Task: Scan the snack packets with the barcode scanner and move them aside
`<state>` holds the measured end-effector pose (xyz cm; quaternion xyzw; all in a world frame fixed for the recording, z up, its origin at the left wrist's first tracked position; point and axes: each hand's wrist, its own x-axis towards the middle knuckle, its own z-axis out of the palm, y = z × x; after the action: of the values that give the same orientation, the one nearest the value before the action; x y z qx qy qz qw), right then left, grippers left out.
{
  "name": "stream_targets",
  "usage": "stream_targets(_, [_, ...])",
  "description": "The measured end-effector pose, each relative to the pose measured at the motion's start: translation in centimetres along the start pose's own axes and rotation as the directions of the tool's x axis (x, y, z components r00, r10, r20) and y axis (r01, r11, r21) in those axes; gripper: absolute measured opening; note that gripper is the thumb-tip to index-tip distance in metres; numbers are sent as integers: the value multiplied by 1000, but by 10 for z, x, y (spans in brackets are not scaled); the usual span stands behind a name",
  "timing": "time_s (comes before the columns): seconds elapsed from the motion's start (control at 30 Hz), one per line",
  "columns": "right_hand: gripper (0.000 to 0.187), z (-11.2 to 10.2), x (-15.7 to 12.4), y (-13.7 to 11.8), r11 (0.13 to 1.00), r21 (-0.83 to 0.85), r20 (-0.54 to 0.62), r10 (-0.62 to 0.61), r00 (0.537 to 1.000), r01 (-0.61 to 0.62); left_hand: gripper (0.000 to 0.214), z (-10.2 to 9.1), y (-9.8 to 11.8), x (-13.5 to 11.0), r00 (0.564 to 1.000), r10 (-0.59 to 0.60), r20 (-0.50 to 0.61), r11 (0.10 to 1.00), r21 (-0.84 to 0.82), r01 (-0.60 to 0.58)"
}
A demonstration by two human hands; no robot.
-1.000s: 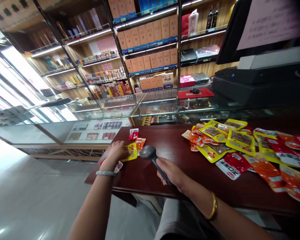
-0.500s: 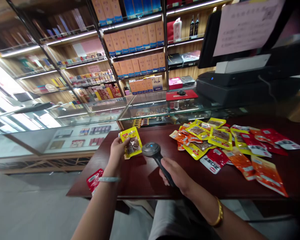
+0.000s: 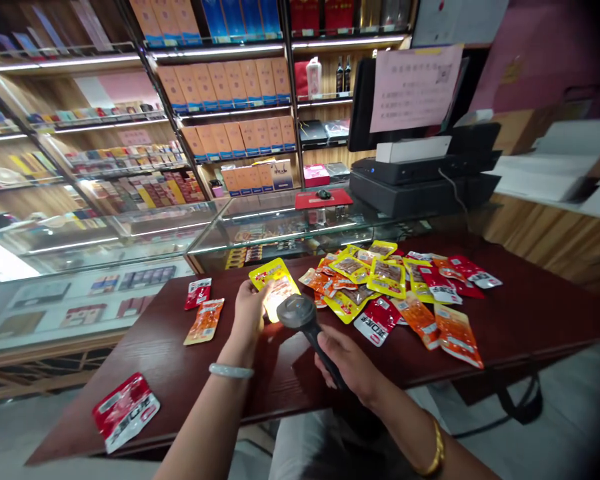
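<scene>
My left hand [image 3: 249, 310] is closed on a yellow snack packet [image 3: 273, 283], held up above the dark wooden table [image 3: 290, 370]. My right hand [image 3: 347, 360] grips the handle of a black barcode scanner [image 3: 300, 315]. The scanner's head points at the packet, and a bright glow falls on the packet's lower part. A pile of yellow, red and orange snack packets [image 3: 390, 287] lies on the table to the right of my hands.
A red packet [image 3: 198, 293] and an orange packet [image 3: 205, 320] lie left of my hand; another red packet [image 3: 125, 410] sits near the table's front left edge. Behind are glass display counters [image 3: 260, 230], a till with a screen [image 3: 420, 167] and stocked shelves [image 3: 220, 120].
My left hand lifted the yellow packet off the table and brought it to the scanner's head, where light now falls on it. The view has swung to the right.
</scene>
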<state>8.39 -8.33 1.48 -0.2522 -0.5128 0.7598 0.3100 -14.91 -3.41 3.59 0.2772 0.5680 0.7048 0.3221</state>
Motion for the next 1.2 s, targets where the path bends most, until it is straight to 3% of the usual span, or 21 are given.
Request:
stream_targets(0.13, [52, -13, -5, -1, 999, 11, -61, -30, 998, 31, 48, 23, -5, -1, 999, -52, 16, 999, 8, 52])
stream_targets(0.23, [53, -25, -9, -7, 997, 45, -146, -51, 988, 59, 42, 49, -10, 0, 987, -114, 110, 993, -12, 116])
stream_targets(0.43, [55, -53, -15, -26, 983, 95, -391, -108, 914, 157, 36, 134, -24, -4, 912, -208, 352, 962, -96, 256])
stream_targets(0.53, [56, -66, -17, -32, 979, 86, -475, -124, 871, 186, 41, 169, -27, -9, 855, -250, 455, 948, -65, 311])
stream_targets(0.6, [56, -73, -17, -34, 978, 77, -495, -130, 859, 192, 55, 179, -29, -10, 851, -258, 457, 951, -32, 306])
stream_targets(0.67, [56, -76, -18, -35, 979, 74, -493, -129, 860, 189, 71, 174, -31, -9, 880, -235, 412, 965, -12, 263])
stream_targets(0.73, [56, -74, -18, -34, 981, 85, -479, -114, 870, 175, 79, 155, -33, -4, 909, -174, 379, 983, 17, 181])
stream_targets(0.8, [58, -68, -17, -31, 985, 98, -439, -84, 895, 141, 76, 124, -36, 3, 927, -95, 362, 994, 79, 71])
stream_targets(0.87, [56, -59, -14, -25, 990, 100, -381, -57, 923, 103, 72, 81, -35, 11, 951, -33, 309, 978, 204, -33])
stream_targets(0.93, [53, -47, -9, -19, 993, 94, -319, -36, 947, 69, 69, 30, -29, 17, 971, 41, 235, 901, 411, -137])
stream_targets(0.97, [52, -41, -6, -16, 994, 93, -289, -24, 957, 53, 68, 3, -24, 19, 975, 89, 202, 821, 540, -187])
stream_targets(1.03, [52, -27, 0, -10, 997, 77, -215, -9, 977, 26, 62, -50, -11, 21, 973, 179, 144, 559, 800, -220])
stream_targets(1.13, [53, -7, 10, -5, 999, 39, -134, 13, 991, -8, 59, -118, 9, 21, 976, 216, 30, 80, 996, -49])
stream_targets(1.2, [54, 4, 16, -2, 999, 21, -104, 39, 994, -37, 65, -150, 18, 23, 981, 185, -56, -131, 988, 81])
